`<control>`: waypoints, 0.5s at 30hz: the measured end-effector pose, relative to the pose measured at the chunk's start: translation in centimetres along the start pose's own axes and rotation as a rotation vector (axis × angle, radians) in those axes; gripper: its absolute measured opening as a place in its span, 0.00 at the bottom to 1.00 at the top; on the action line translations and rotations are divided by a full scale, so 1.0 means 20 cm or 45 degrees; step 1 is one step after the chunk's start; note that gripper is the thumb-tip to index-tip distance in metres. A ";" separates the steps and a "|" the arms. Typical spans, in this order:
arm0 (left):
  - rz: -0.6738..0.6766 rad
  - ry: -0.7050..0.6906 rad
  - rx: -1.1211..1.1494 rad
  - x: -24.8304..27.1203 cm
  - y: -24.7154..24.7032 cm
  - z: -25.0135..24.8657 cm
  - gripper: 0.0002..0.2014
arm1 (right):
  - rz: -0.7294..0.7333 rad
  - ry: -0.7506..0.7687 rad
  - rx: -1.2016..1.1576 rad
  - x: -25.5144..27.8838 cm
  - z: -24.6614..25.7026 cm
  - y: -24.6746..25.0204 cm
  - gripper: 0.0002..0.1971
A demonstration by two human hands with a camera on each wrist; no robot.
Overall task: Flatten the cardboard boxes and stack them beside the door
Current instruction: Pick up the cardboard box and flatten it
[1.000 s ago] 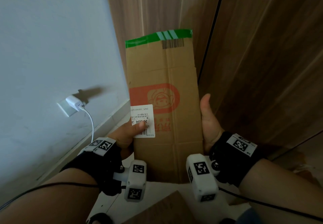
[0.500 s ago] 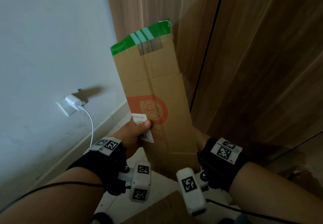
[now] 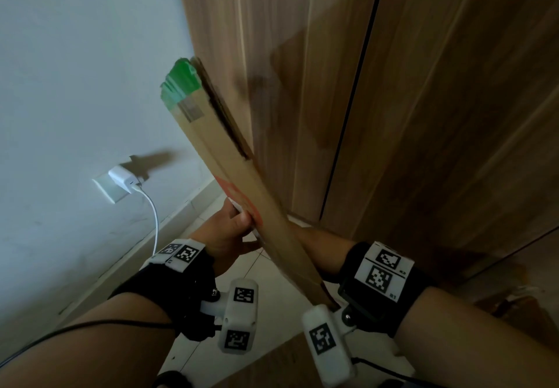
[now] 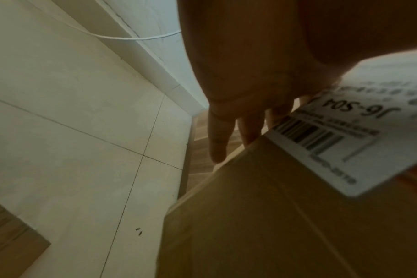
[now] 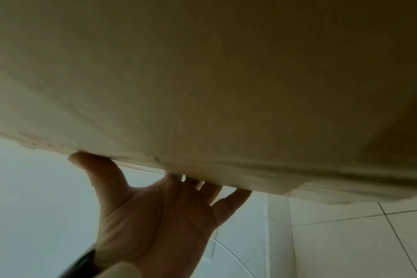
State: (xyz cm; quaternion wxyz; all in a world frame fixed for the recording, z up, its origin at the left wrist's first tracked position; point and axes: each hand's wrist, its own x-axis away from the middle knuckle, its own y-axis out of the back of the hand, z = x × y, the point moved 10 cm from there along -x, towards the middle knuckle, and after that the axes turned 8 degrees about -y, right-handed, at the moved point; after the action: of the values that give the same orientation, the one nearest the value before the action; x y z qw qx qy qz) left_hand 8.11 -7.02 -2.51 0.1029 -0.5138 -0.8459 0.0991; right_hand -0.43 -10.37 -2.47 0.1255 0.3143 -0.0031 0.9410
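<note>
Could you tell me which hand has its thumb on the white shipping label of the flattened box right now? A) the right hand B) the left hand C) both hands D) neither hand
B: in the left wrist view the left hand pinches the flattened box with its thumb on the shipping label, while the right hand lies against its plain back face.

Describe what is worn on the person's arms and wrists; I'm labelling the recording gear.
Both forearms are bare, no sleeves. Each wrist carries a black strap topped by white plates with square black-and-white markers. A white camera pod with more such markers juts from each strap. A thin black cable runs back along the left forearm, and another trails from the right pod.
</note>
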 end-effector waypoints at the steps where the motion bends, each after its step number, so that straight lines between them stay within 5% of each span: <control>1: 0.000 -0.019 -0.005 0.00 0.00 -0.01 0.66 | -0.014 0.033 0.038 -0.02 -0.01 0.00 0.29; 8: -0.126 -0.117 -0.061 -0.06 0.07 -0.05 0.30 | -0.100 0.056 0.034 -0.02 -0.02 0.07 0.16; 11: -0.171 -0.148 -0.056 -0.07 0.09 -0.07 0.11 | -0.175 0.062 0.046 -0.03 -0.05 0.13 0.20; 15: -0.300 -0.145 -0.067 -0.08 0.15 -0.06 0.09 | -0.240 0.165 -0.095 -0.05 0.00 0.21 0.21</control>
State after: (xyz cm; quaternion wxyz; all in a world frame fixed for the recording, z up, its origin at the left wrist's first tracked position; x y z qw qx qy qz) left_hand 11.69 -6.94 -2.20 0.0522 -0.4071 -0.9071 0.0931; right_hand -0.61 -14.67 -2.67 0.2252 0.2469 -0.0005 0.9425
